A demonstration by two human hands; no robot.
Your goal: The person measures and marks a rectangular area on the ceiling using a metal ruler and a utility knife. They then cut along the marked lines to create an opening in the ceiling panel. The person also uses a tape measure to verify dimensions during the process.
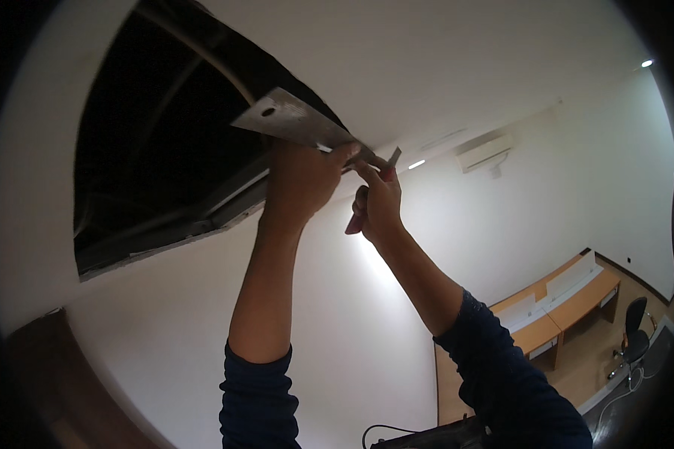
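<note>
Both my arms reach up to a dark rectangular opening [165,150] in the white ceiling. My left hand [303,176] is closed on a flat grey metal plate [296,120], thumb along its lower edge. One end of the plate, with a dark hole in it, sticks out over the opening. Close beside it, my right hand [382,202] grips a red-handled tool [354,224] whose flat metal tip [395,156] shows above the fingers. The right fingertips meet the plate's other end at the opening's edge; exactly what they touch there is hidden.
Inside the opening run a pale pipe or cable [210,56] and a metal rail [236,191]. Below right are wooden desks [577,307] with white dividers and a black office chair [635,337]. An air conditioner [484,153] hangs on the wall. A dark object with a cable [434,436] lies beneath me.
</note>
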